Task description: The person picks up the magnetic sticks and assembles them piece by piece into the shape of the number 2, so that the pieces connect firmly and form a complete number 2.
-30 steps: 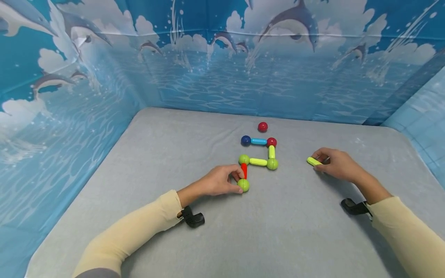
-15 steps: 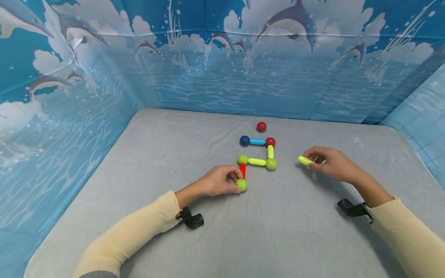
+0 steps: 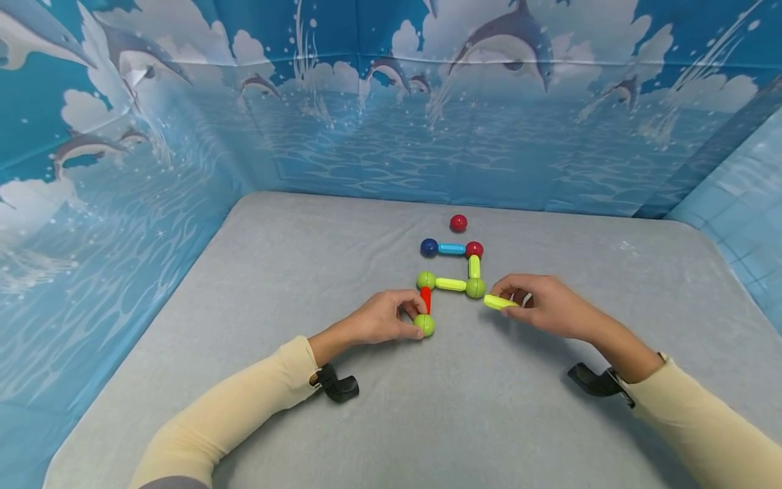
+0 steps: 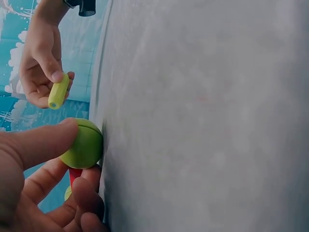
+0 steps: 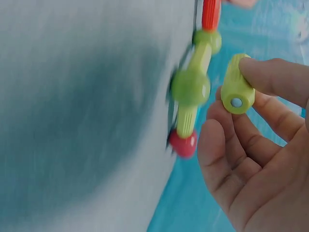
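My left hand [image 3: 387, 318] pinches a green ball [image 3: 425, 326] at the near end of a zigzag chain, its fingers beside the red stick [image 3: 425, 299]. That stick leads to another green ball [image 3: 426, 280], a yellow-green stick [image 3: 451, 284] and a corner green ball [image 3: 476, 288]. Beyond them come a second yellow-green stick [image 3: 474, 267], a red ball [image 3: 474, 250], a light blue stick [image 3: 452, 249] and a dark blue ball [image 3: 430, 248]. My right hand [image 3: 544, 305] holds a loose yellow-green magnetic stick [image 5: 238, 84] between thumb and fingers, just right of the corner ball. A silvery disc shows in its end.
A single red ball [image 3: 458, 223] lies behind the chain, apart from it. Everything sits on a grey cloth-covered table [image 3: 305, 251]. A blue dolphin-print curtain [image 3: 366, 136] stands along the back and sides.
My right hand has moved left with the yellow-green stick, from well right of the chain to close beside the corner green ball. My left hand stays at the near green ball.
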Demonstrator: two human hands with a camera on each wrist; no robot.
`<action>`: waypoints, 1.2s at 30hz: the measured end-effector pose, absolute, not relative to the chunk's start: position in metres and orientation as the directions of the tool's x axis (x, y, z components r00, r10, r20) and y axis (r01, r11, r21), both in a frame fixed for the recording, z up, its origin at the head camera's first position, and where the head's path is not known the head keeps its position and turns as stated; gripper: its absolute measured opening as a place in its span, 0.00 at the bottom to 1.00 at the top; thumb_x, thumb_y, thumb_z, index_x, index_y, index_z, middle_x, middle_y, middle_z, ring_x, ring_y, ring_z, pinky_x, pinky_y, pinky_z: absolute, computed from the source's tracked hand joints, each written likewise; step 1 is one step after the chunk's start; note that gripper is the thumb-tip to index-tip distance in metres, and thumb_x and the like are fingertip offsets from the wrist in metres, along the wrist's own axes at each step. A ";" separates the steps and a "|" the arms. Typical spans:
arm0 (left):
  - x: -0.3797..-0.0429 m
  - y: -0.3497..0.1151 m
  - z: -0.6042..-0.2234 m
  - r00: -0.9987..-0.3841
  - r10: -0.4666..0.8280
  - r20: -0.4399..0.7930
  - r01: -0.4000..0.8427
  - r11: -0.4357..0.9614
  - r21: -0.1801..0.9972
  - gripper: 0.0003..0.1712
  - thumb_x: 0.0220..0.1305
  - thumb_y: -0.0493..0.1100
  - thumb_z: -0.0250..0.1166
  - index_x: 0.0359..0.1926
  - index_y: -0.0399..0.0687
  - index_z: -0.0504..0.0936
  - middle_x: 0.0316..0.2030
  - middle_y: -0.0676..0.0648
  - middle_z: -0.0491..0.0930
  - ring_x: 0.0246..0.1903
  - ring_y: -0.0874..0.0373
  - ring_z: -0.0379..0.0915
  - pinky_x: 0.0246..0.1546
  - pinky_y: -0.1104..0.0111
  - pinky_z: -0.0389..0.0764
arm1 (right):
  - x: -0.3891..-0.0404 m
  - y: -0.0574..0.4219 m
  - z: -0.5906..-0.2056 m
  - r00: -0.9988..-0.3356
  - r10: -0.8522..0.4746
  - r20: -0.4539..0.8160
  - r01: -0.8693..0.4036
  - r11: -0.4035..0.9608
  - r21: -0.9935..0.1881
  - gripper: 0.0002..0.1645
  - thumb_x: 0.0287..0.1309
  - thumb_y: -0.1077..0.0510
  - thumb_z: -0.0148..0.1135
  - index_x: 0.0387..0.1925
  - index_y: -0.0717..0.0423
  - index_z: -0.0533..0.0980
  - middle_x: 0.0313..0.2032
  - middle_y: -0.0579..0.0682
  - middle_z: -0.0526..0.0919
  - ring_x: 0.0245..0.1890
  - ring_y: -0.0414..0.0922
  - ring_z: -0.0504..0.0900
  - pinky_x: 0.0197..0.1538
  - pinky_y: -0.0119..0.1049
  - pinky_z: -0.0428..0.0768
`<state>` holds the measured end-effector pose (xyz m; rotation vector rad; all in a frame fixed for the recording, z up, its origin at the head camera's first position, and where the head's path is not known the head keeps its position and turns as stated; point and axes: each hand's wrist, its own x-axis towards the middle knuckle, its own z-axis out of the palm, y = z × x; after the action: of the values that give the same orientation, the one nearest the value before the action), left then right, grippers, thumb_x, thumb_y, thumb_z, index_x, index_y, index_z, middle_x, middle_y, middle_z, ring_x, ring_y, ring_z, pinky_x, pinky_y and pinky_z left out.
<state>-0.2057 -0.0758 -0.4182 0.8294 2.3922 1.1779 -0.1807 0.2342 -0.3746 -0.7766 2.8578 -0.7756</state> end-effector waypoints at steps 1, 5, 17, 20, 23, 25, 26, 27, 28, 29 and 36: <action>-0.206 -0.076 -0.418 -0.770 0.635 -0.052 0.346 0.485 0.803 0.16 0.54 0.38 0.75 0.43 0.49 0.80 0.39 0.47 0.82 0.38 0.60 0.74 0.32 0.75 0.74 | -0.180 0.230 -0.376 -0.860 -0.508 0.050 -0.464 0.738 -0.491 0.16 0.56 0.63 0.70 0.47 0.50 0.81 0.39 0.43 0.85 0.35 0.37 0.78 0.38 0.30 0.80; -0.207 -0.076 -0.420 -0.775 0.629 -0.059 0.334 0.487 0.807 0.16 0.54 0.39 0.75 0.43 0.49 0.80 0.39 0.48 0.82 0.37 0.61 0.74 0.32 0.74 0.74 | -0.180 0.213 -0.381 -0.830 -0.557 0.031 -0.498 0.715 -0.491 0.16 0.56 0.63 0.70 0.47 0.50 0.82 0.38 0.42 0.84 0.36 0.36 0.77 0.38 0.30 0.80; -0.207 -0.075 -0.421 -0.771 0.634 -0.064 0.325 0.478 0.816 0.16 0.55 0.37 0.74 0.43 0.47 0.79 0.39 0.46 0.81 0.37 0.60 0.73 0.34 0.74 0.75 | -0.187 0.186 -0.388 -0.782 -0.623 0.022 -0.543 0.663 -0.515 0.14 0.57 0.63 0.69 0.45 0.48 0.81 0.38 0.40 0.83 0.36 0.36 0.77 0.40 0.33 0.80; -0.206 -0.075 -0.420 -0.766 0.638 -0.078 0.314 0.477 0.821 0.16 0.56 0.37 0.74 0.44 0.46 0.79 0.39 0.45 0.80 0.36 0.61 0.72 0.33 0.75 0.74 | -0.187 0.184 -0.389 -0.775 -0.632 0.007 -0.540 0.657 -0.526 0.14 0.57 0.63 0.69 0.44 0.48 0.81 0.37 0.40 0.83 0.36 0.36 0.78 0.40 0.32 0.81; -0.206 -0.076 -0.419 -0.761 0.642 -0.094 0.299 0.475 0.827 0.16 0.57 0.37 0.73 0.44 0.46 0.78 0.39 0.46 0.80 0.36 0.61 0.72 0.32 0.75 0.74 | -0.187 0.183 -0.391 -0.771 -0.637 -0.010 -0.536 0.656 -0.531 0.14 0.57 0.63 0.69 0.45 0.48 0.81 0.38 0.40 0.83 0.37 0.36 0.78 0.41 0.31 0.81; -0.206 -0.076 -0.418 -0.756 0.647 -0.104 0.293 0.476 0.829 0.16 0.57 0.37 0.73 0.44 0.47 0.78 0.39 0.46 0.79 0.36 0.61 0.72 0.32 0.74 0.74 | -0.187 0.183 -0.392 -0.767 -0.642 -0.018 -0.535 0.654 -0.535 0.14 0.57 0.63 0.69 0.45 0.48 0.81 0.39 0.40 0.83 0.37 0.36 0.79 0.42 0.31 0.82; -0.206 -0.076 -0.418 -0.753 0.649 -0.106 0.292 0.475 0.830 0.16 0.57 0.37 0.73 0.44 0.47 0.78 0.39 0.46 0.79 0.36 0.61 0.73 0.32 0.74 0.74 | -0.187 0.182 -0.392 -0.765 -0.644 -0.018 -0.536 0.651 -0.538 0.14 0.57 0.63 0.69 0.45 0.48 0.81 0.39 0.41 0.83 0.38 0.36 0.79 0.42 0.32 0.82; -0.207 -0.077 -0.417 -0.750 0.652 -0.108 0.292 0.474 0.831 0.15 0.58 0.37 0.73 0.44 0.47 0.78 0.40 0.46 0.80 0.37 0.61 0.73 0.32 0.74 0.75 | -0.186 0.182 -0.392 -0.762 -0.647 -0.019 -0.537 0.649 -0.539 0.14 0.57 0.62 0.69 0.45 0.48 0.81 0.39 0.40 0.83 0.38 0.36 0.79 0.42 0.32 0.82; -0.207 -0.077 -0.417 -0.748 0.654 -0.109 0.291 0.472 0.832 0.16 0.58 0.37 0.73 0.45 0.47 0.78 0.40 0.46 0.80 0.37 0.61 0.74 0.32 0.74 0.75 | -0.186 0.181 -0.393 -0.759 -0.651 -0.018 -0.540 0.645 -0.541 0.14 0.57 0.62 0.69 0.45 0.48 0.81 0.39 0.40 0.84 0.38 0.36 0.79 0.42 0.32 0.82; -0.207 -0.077 -0.417 -0.747 0.655 -0.111 0.290 0.471 0.833 0.16 0.58 0.37 0.72 0.45 0.48 0.78 0.41 0.46 0.80 0.38 0.61 0.74 0.32 0.74 0.75 | -0.186 0.181 -0.393 -0.756 -0.654 -0.016 -0.543 0.641 -0.543 0.14 0.57 0.62 0.69 0.45 0.48 0.81 0.39 0.40 0.84 0.38 0.36 0.80 0.42 0.32 0.83; -0.207 -0.076 -0.417 -0.738 0.669 -0.092 0.305 0.452 0.838 0.15 0.61 0.37 0.71 0.48 0.48 0.79 0.44 0.45 0.82 0.42 0.62 0.75 0.35 0.74 0.76 | -0.186 0.177 -0.396 -0.743 -0.669 0.007 -0.560 0.616 -0.555 0.13 0.58 0.62 0.68 0.45 0.48 0.81 0.40 0.41 0.84 0.37 0.35 0.80 0.42 0.31 0.82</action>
<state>-0.2069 -0.0761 -0.4175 0.8192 2.2954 1.2026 -0.1856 0.1774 -0.3956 -1.0161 2.6392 -0.8026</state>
